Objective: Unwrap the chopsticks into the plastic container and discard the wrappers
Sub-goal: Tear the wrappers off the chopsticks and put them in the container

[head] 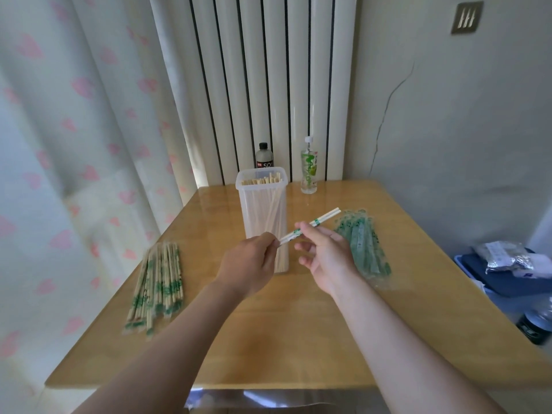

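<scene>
Chopsticks [330, 214] bridge both hands: the left hand [251, 264] pinches the wrapper [288, 238] at its near end and the right hand [325, 255] pinches its middle, probably to strip it. Just beyond them waits the container [263, 204]; spent wrappers [363, 249] lie right, wrapped pairs [158, 282] left.

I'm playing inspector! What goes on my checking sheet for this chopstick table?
Surface: glossy yellow wooden table.
Job's things: tall clear plastic container holding bare chopsticks; pile of wrapped chopsticks left; heap of empty green-printed wrappers right.
Clutter: dark black-capped bottle, clear green-labelled bottle at back.
Hands: left hand and right hand pinch one half-wrapped chopstick pair.
Cables: nothing seen.
Surroundings: white radiator, pink-heart curtain, blue bin.
</scene>
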